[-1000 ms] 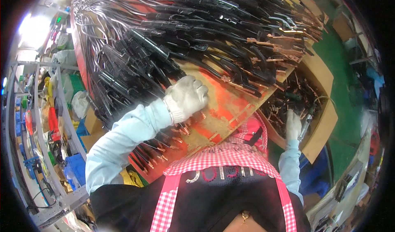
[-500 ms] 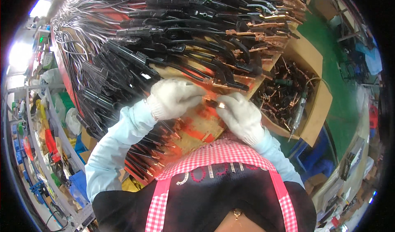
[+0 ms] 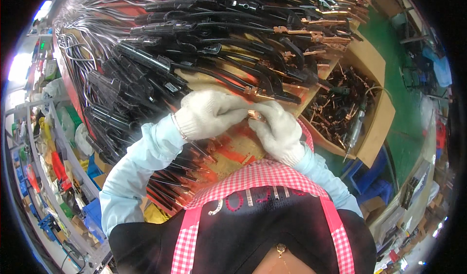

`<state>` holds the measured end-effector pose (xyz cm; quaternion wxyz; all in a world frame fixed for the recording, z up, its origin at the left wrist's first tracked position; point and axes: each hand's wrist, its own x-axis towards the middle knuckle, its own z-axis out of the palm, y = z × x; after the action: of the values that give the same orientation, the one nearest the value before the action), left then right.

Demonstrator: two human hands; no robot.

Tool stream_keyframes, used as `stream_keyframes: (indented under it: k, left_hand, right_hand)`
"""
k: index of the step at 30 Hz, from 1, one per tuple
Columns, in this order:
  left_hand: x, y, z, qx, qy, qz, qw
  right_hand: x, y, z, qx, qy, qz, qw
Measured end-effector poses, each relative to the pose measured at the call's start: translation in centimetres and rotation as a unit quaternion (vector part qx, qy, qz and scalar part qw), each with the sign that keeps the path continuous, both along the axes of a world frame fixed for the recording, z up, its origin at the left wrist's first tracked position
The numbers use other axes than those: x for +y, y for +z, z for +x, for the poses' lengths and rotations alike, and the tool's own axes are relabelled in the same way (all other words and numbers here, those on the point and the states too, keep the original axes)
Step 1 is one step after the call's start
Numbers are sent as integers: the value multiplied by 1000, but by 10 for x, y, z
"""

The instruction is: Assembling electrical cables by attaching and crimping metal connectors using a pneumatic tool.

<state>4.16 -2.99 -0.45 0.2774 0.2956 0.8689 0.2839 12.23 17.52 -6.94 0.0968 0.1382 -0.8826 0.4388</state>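
Both hands' fingers [image 3: 266, 112] pinching copper piece [image 3: 255, 114]

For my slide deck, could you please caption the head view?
Two gloved hands, left hand and right hand, pinch a small copper part above rows of black-handled clamps.

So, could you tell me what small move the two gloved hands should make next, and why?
Probably seat the small copper piece more firmly before doing anything else. The left hand and the right hand meet over it, fingertips pinching it, above the orange board, and black-handled clamps crowd close behind.
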Motion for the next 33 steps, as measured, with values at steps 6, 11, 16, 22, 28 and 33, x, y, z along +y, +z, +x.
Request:
stream_keyframes:
  k: [6,11,16,22,28,33]
  left_hand:
    - [-1,-5,3,-42,4,-41,998]
    - [3,3,6,-80,95,20,992]
    - [0,-11,9,-28,47,15,998]
    - [1,-2,8,-38,27,-18,999]
    - [4,-1,11,-26,42,-25,998]
    - [1,4,7,-109,50,-29,992]
  right_hand:
    - [4,0,0,0,12,-5,1000]
    - [14,8,-1,-1,27,88,996]
    - [2,9,-2,1,13,73,997]
    - [-1,1,1,15,10,21,1000]
    - [10,4,-3,80,70,73,992]
    - [19,20,-6,-26,112,29,993]
